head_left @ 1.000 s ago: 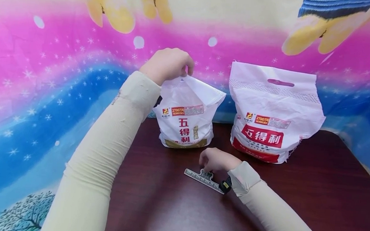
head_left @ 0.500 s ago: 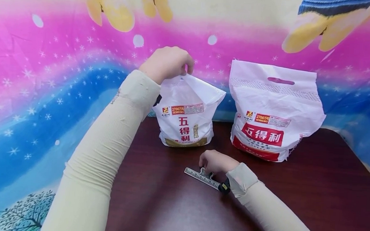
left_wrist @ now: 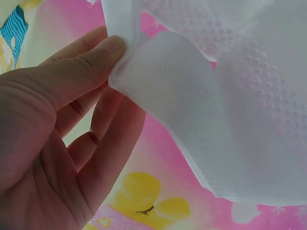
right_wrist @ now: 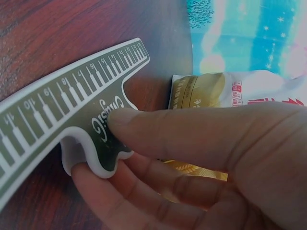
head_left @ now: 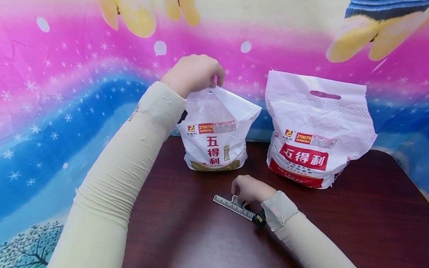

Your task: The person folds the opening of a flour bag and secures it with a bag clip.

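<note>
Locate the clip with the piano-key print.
In the head view, the clip is low and slightly right of centre, gripped by the right hand, nearer the camera than the gold-based white bag.

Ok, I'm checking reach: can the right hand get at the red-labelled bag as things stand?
Probably not while occupied: the right hand pinches the clip. Otherwise the way to the red-labelled bag looks free, with nothing visible between them.
</note>
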Tool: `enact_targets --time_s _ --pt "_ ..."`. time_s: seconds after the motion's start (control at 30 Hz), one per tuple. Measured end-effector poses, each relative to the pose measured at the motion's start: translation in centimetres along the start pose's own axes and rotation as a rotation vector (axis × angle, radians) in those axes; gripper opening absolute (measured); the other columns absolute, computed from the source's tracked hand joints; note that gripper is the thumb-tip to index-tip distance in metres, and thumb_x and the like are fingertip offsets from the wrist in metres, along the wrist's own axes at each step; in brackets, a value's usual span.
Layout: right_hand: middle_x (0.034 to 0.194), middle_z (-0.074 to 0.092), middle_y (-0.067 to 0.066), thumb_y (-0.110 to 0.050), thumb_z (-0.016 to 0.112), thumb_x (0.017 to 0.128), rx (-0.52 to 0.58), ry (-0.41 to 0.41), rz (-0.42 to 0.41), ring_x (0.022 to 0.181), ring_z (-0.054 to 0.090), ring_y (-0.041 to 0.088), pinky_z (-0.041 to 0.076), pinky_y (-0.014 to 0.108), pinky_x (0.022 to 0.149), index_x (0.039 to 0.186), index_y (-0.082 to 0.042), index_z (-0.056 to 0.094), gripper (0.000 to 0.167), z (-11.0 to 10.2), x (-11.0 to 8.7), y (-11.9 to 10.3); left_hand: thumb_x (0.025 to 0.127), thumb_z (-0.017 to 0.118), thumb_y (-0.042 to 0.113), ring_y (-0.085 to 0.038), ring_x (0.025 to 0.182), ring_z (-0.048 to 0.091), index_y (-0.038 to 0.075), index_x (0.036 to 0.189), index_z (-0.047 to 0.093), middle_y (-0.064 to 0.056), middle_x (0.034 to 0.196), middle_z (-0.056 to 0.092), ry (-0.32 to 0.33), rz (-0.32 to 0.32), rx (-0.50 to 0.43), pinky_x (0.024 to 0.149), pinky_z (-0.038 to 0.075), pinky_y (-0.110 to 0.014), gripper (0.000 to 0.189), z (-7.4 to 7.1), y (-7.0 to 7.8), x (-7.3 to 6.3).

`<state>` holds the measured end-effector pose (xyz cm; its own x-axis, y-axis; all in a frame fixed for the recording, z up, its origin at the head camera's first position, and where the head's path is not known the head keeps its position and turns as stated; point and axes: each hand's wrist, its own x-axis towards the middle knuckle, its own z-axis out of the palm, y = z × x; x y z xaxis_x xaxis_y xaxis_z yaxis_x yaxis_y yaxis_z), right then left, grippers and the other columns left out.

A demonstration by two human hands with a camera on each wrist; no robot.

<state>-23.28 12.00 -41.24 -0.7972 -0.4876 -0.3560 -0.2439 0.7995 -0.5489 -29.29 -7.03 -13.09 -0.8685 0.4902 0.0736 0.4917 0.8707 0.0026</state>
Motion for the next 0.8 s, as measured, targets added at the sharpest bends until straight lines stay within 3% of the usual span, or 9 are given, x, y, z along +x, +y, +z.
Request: enact_targets --time_s 0.2,0.63,0.8 --pt "0.074 0.063 0.003 0.008 0.074 0.08 -0.009 0.01 0.002 0.062 0.06 0.019 0.052 0.03 0.055 0.08 -0.008 0.069 0.017 0.1 -0.1 -0.1 0.099 0.062 0.006 -0.024 0.11 0.057 0.015 0.12 0.072 -0.006 0.121 0.066 -0.008 0.015 0.02 0.098 0.048 -0.044 0.025 -0.1 0.0 0.0" --pt "0.073 0.063 0.003 0.005 0.075 0.081 -0.027 0.004 0.009 0.064 0.059 0.019 0.051 0.031 0.058 0.079 -0.009 0.068 0.016 0.2 -0.1 -0.5 0.099 0.066 0.009 -0.025 0.112 0.056 0.014 0.12 0.073 -0.007 0.123 0.065 -0.075 -0.004 -0.04 0.097 0.05 -0.043 0.023 -0.8 -0.2 0.2" --pt "0.074 0.062 0.003 0.003 0.075 0.082 -0.019 -0.008 0.014 0.066 0.058 0.02 0.05 0.031 0.059 0.08 -0.009 0.067 0.015 0.3 0.0 -0.6 0.098 0.066 0.009 -0.026 0.11 0.056 0.016 0.122 0.072 -0.007 0.123 0.063 -0.106 -0.03 -0.069 0.09 0.052 -0.041 0.025 -1.2 0.0 0.1"
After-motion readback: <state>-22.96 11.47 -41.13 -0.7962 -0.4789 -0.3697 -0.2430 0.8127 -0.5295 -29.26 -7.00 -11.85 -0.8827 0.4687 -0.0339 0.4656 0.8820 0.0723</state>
